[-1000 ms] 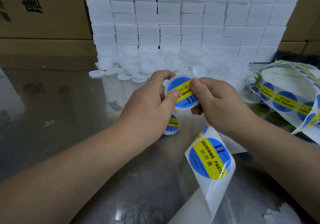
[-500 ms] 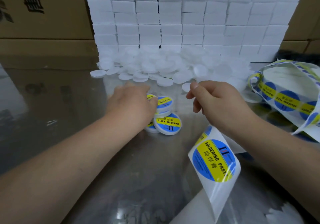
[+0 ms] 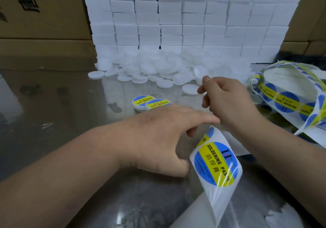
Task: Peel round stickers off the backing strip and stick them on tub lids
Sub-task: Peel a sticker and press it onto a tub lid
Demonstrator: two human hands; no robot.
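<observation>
Left hand (image 3: 158, 136) is spread palm-down above the desk (image 3: 70, 122), fingers straight, holding nothing. Right hand (image 3: 229, 102) is raised, fingers loosely curled, nothing visible in it. Backing strip (image 3: 220, 199) bearing a round sticker (image 3: 216, 164) curls just right of the left thumb. Two stickered lids (image 3: 141, 101) sit just beyond the left hand.

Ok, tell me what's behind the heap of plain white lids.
A wall of stacked white boxes, with cardboard cartons at both sides. The heap of lids covers the foot of its bottom row.
</observation>
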